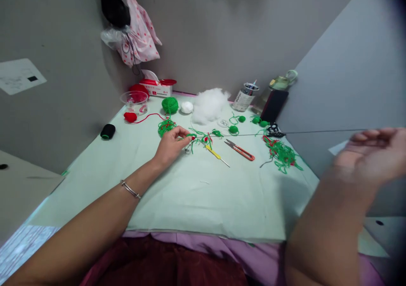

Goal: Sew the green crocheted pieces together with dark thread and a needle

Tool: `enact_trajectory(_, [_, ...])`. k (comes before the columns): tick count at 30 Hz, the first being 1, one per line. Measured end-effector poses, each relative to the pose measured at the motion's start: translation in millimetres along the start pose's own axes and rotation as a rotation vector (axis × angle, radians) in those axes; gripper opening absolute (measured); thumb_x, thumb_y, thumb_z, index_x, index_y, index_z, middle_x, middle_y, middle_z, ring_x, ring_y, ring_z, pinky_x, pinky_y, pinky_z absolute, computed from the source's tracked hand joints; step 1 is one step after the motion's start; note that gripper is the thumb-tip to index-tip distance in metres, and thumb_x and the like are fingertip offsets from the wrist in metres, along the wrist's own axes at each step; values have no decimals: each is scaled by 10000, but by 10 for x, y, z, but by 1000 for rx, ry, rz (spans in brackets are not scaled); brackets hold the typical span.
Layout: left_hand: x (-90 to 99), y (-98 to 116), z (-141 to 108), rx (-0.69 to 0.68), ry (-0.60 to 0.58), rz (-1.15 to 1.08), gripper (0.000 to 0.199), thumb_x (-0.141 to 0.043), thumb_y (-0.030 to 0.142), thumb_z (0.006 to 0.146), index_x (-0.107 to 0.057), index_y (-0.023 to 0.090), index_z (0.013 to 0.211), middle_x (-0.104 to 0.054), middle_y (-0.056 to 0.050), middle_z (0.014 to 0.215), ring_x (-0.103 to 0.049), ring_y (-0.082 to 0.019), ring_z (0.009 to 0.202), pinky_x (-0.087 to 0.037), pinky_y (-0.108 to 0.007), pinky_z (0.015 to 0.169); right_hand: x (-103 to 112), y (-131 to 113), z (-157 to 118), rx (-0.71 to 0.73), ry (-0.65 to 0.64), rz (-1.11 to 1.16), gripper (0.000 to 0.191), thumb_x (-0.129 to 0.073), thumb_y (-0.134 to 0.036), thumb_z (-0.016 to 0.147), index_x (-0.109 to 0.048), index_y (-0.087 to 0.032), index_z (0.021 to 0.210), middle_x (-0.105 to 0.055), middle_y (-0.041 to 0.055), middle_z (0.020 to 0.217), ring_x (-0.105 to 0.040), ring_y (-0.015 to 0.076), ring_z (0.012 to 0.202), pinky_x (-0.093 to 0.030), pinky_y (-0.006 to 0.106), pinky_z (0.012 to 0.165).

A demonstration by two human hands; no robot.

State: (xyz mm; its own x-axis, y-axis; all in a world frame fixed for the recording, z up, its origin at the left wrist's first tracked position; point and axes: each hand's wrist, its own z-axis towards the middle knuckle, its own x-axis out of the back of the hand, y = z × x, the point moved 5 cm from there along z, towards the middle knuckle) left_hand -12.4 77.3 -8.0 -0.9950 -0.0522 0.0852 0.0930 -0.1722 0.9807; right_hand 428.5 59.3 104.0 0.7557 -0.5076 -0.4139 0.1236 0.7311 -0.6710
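Observation:
My left hand (174,145) pinches a small green and red yarn piece (193,137) above the pale table cover. A dark thread (317,131) runs taut from near that piece across to my right hand (374,150), raised at the far right with curled fingers, somewhat blurred. Green yarn ends with bits of red (206,138) lie just right of my left fingertips. Close by are a yellow-handled hook (214,152) and orange thread snips (240,149).
Behind stand a green yarn ball (170,105), white stuffing (209,105), a clear tub (135,104), a pen holder (245,97) and a phone (274,105) leaning on a bottle (281,83). A green yarn tangle (283,155) lies right.

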Motion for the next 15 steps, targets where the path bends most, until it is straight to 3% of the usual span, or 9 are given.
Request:
enact_trajectory(2, [-16,-21,-13,10,0,-14,184,-726,321,748,-630,181,820,-600,-1,791,-514,-127,661,-388,-263,617,-8,31,-28,11,54,-23,289,-586,-90,806,-658,-337,676,-617,-18,697,-588,149,632,-382,282,510])
enact_trajectory(4, [-44,-33,-37,17,-7,-29,178,-724,324,755,-634,185,824,-612,-8,809,-528,-134,676,-394,-265,614,-314,38,-318,-60,-62,-46,263,-628,-72,764,-692,-315,844,-609,-24,628,-551,140,535,-392,284,502])
enact_trajectory(6, [-68,-30,-62,15,-10,-37,172,-725,323,762,-637,187,820,-616,-9,811,-538,-136,693,-404,-265,624,-814,57,-800,-187,-414,-103,347,-667,-156,824,-660,-325,1128,-676,-11,733,-526,127,519,-410,285,500])
enact_trajectory(9, [-102,-3,-101,12,-19,-50,167,-727,316,770,-635,186,817,-618,-8,817,-539,-132,708,-417,-263,643,-1370,110,-1612,-339,-950,-225,150,-594,-231,889,-711,-215,982,-664,12,711,-562,120,548,-448,277,536])
enact_trajectory(12, [-163,34,-152,15,-62,-78,174,-731,318,773,-631,187,831,-612,-6,823,-549,-133,724,-418,-261,643,-1511,159,-2067,-288,-1140,-362,175,-565,-251,930,-714,-176,982,-662,25,774,-594,124,665,-460,268,630])
enact_trajectory(15, [-223,70,-202,17,-107,-107,192,-736,330,773,-621,188,833,-592,2,806,-550,-131,716,-414,-258,624,-1525,199,-2207,-109,-1189,-515,127,-659,-267,899,-712,-164,952,-637,27,801,-551,123,687,-416,263,641])
